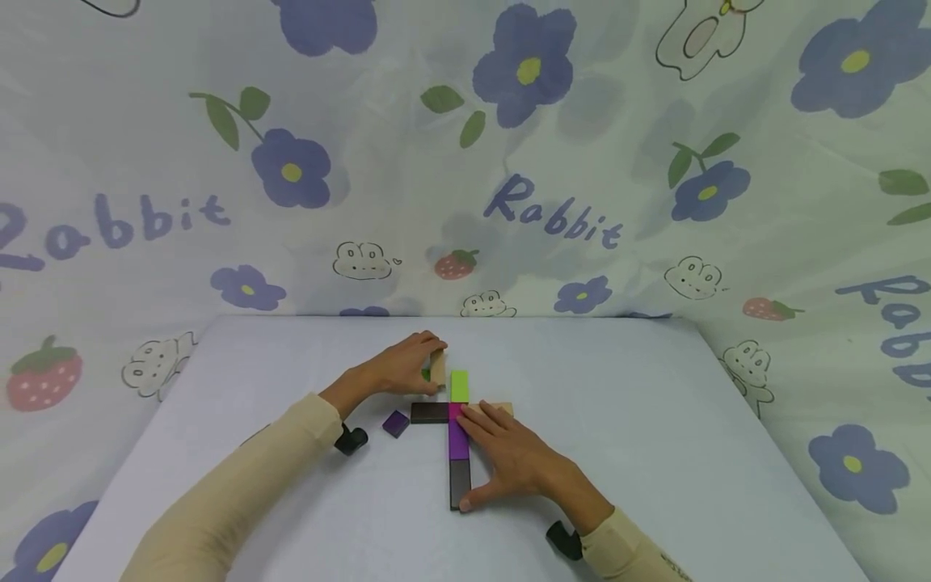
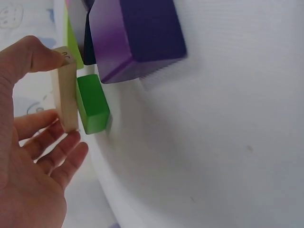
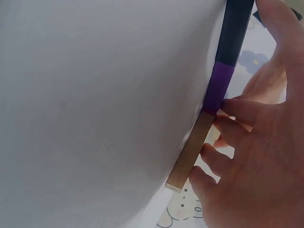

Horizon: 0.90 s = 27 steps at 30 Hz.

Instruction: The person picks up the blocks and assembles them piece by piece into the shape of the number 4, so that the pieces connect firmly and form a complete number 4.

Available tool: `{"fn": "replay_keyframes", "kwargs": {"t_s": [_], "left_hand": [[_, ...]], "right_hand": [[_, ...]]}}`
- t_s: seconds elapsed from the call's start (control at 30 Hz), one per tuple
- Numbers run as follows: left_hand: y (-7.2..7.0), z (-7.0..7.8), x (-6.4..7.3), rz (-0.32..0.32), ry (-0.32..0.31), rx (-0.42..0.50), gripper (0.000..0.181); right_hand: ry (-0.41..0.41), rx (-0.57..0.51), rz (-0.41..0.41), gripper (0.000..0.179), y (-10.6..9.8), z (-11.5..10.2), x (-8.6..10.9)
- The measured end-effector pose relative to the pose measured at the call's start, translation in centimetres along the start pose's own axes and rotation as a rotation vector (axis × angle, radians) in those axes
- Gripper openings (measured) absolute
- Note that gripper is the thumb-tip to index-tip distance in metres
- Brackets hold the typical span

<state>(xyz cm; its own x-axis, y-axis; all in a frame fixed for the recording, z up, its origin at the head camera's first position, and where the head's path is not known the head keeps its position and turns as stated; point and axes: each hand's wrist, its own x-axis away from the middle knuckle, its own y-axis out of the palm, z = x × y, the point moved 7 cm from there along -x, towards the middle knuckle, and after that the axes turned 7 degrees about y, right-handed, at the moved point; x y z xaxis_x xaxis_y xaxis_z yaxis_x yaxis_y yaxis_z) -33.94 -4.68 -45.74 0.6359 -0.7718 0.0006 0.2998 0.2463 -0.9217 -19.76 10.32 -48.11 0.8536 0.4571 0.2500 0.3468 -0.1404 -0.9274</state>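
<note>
In head view, the left hand (image 1: pixel 398 365) pinches a pale block (image 1: pixel 438 369), mostly hiding a green block (image 2: pixel 94 105). The spread right hand (image 1: pixel 516 461) partly covers a wooden bar (image 3: pixel 191 151).

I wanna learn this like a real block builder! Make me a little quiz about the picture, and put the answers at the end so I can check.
1. What is the left hand holding?
2. True or false: the lime-green rectangular block lies nearer the camera than the dark grey rectangular block in the head view.
3. Fill in the missing colour: the far end of the dark grey block meets a ____ rectangular block.

Key:
1. A pale wooden rectangular block.
2. False; the lime-green one lies farther away.
3. Purple.
</note>
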Motion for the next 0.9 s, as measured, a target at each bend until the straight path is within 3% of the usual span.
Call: {"fn": "replay_keyframes", "kwargs": {"t_s": [0.53, 0.9], "left_hand": [[0.1, -0.2, 1.5, -0.009, -0.039, 0.036, 0.080], [0.2, -0.5, 2.8, 0.020, -0.002, -0.008, 0.077]], "right_hand": [[-0.007, -0.012, 0.001, 0.124, 0.1, 0.0, 0.0], [-0.029, -0.013, 0.030, 0.123, 0.0, -0.1, 0.2]]}}
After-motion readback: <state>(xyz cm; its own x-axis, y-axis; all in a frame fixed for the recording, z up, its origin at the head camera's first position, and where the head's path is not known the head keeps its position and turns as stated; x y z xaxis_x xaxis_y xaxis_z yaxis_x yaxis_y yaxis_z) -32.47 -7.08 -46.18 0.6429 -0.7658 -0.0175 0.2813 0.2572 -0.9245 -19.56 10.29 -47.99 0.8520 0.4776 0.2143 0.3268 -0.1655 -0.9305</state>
